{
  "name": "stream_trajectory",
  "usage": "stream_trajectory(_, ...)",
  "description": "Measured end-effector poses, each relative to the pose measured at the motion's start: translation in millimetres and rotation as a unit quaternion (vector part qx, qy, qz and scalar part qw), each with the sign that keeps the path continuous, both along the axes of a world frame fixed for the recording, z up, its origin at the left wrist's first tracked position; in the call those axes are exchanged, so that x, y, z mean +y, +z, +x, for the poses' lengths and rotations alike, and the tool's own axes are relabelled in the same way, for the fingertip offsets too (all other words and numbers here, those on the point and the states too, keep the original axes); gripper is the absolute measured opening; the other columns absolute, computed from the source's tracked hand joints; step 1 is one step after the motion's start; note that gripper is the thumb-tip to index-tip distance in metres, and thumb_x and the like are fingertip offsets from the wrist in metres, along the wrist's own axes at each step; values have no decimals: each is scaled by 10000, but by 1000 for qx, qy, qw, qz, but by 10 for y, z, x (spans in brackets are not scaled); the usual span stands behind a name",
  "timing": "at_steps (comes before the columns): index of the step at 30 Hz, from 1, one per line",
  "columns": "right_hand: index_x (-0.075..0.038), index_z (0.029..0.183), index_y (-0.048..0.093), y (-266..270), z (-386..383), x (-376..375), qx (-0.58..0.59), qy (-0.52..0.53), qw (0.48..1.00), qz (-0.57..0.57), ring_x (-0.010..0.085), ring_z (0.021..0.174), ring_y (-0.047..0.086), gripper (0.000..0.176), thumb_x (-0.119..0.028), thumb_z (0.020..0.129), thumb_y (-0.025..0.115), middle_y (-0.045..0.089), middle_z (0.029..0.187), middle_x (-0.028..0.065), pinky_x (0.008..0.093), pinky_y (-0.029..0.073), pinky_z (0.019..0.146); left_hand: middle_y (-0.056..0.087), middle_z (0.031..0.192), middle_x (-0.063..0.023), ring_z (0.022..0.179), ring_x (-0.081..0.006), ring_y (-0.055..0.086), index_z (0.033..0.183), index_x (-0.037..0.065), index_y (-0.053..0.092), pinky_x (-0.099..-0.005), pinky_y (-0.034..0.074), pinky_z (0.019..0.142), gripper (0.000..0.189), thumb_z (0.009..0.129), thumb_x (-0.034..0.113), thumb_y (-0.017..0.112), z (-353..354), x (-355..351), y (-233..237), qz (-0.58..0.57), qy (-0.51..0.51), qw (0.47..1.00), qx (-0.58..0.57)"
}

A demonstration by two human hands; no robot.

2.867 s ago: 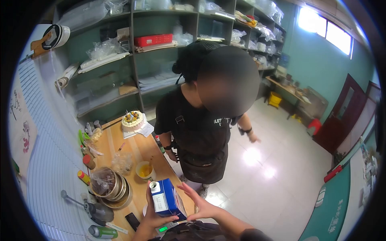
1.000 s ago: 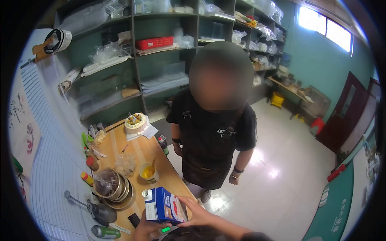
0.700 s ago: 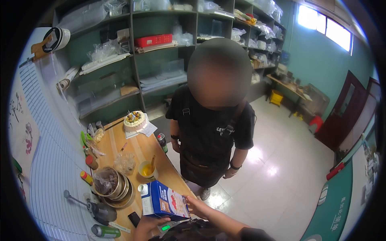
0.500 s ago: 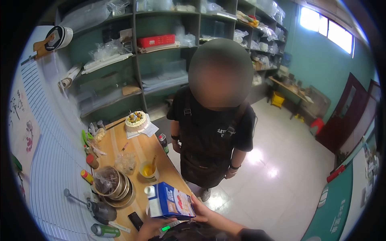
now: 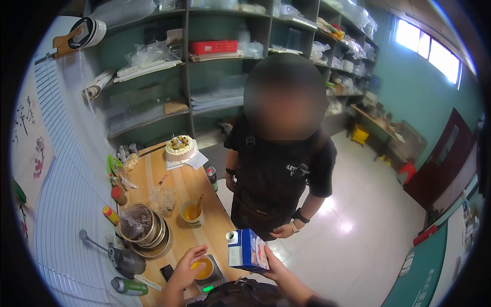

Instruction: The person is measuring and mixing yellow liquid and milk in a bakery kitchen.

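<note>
A blue and white box [image 5: 247,250] made of smooth card, with flat sides and a round opening on its white end, is up in the air near the table's edge. The right hand [image 5: 277,264] holds it, with the fingers bent around its side. The left hand [image 5: 188,267] is partly open, with its fingers a bit curled, and it is over a round bowl [image 5: 205,268] of yellow stuff. That bowl sits on a flat scale [image 5: 212,279] with a green, glowing screen.

The wooden surface [image 5: 176,190] is smooth and striped. On it is a white cup [image 5: 192,214] with more yellow stuff and a stick in it. Beside the cup is a crinkly clear bag [image 5: 162,200]. Shiny round metal pans [image 5: 148,230] are stacked near the blinds. A round cake [image 5: 179,148] with white cream and bits on top is at the far end.

Another person [image 5: 279,174] in a black shirt and apron stands by the surface. Gray shelves [image 5: 189,66] full of bags line the green wall.
</note>
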State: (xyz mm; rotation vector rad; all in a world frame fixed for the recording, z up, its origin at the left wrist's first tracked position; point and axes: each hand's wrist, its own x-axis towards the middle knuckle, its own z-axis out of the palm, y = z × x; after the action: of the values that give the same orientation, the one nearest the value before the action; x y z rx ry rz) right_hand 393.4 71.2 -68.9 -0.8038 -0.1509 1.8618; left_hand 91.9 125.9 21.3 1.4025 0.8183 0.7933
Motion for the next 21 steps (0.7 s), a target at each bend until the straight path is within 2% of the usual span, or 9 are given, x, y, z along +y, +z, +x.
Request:
stream_trajectory(2,-87,1398,446,-56,104,19,-2,-25,1000,13,264,1179,581,591,-526,1011,366,583,1323,101,439,424,1049,564,1285,-125,1222,-201,530,1254,6,530,-352,387,1059,390,882,16,644,-134,-11,-131,2,72,997,-34)
stream_trajectory(5,-87,1409,432,-54,179,34,-3,-53,998,19,261,1198,568,568,-496,1017,392,573,1338,96,438,420,1047,596,1163,-109,1116,-175,568,1038,4,589,-315,423,993,168,877,-30,621,-325,-9,-242,27,185,980,-61)
stream_trajectory(6,-88,1407,434,-39,197,37,-13,-57,998,15,261,1197,568,563,-493,1018,392,574,1336,96,438,421,1046,599,1117,-109,1037,-172,585,921,10,589,-306,449,937,97,862,-65,610,-351,-21,-188,18,222,972,-69)
stream_trajectory(10,-82,1388,451,-88,268,63,-24,-53,998,20,255,1181,579,543,-480,1022,394,581,1325,97,438,435,1035,612,1073,-102,1038,-181,584,880,11,599,-311,451,926,82,854,-63,625,-591,-57,-308,66,300,949,-79)
stream_trajectory(13,-69,1373,463,-181,294,141,-41,-48,998,26,250,1162,594,548,-482,1019,400,593,1309,97,428,446,1028,613,1060,-102,1060,-197,584,887,11,597,-312,436,946,104,843,-73,640,-747,-130,-351,40,331,939,-79)
stream_trajectory(14,-63,1369,467,-209,288,144,-48,-42,998,23,248,1155,599,551,-483,1018,402,598,1303,98,424,450,1025,628,1042,-115,1042,-198,590,861,8,598,-312,433,939,39,886,-9,622,-762,-165,-378,50,353,932,-64)
stream_trajectory(17,-37,1363,465,-157,258,212,-63,-28,997,20,249,1164,593,545,-460,1024,406,596,1301,109,416,445,1033,645,1031,-135,1025,-194,593,829,3,601,-311,432,934,205,974,137,548,-903,-271,-440,41,390,920,-11)
stream_trajectory(19,-62,1360,479,-183,264,267,-93,-14,995,37,271,1184,585,587,-522,1010,380,593,1312,127,454,439,1043,657,1021,-149,1010,-202,600,806,-4,603,-317,434,937,384,1034,256,436,-940,-346,-509,11,422,904,-67)
stream_trajectory(21,-59,1357,482,-136,255,325,-124,1,992,26,257,1160,600,560,-494,1019,382,604,1294,121,445,454,1022,651,1024,-151,1006,-223,612,842,-19,606,-343,448,961,426,1055,266,372,-970,-431,-534,25,435,896,-86)
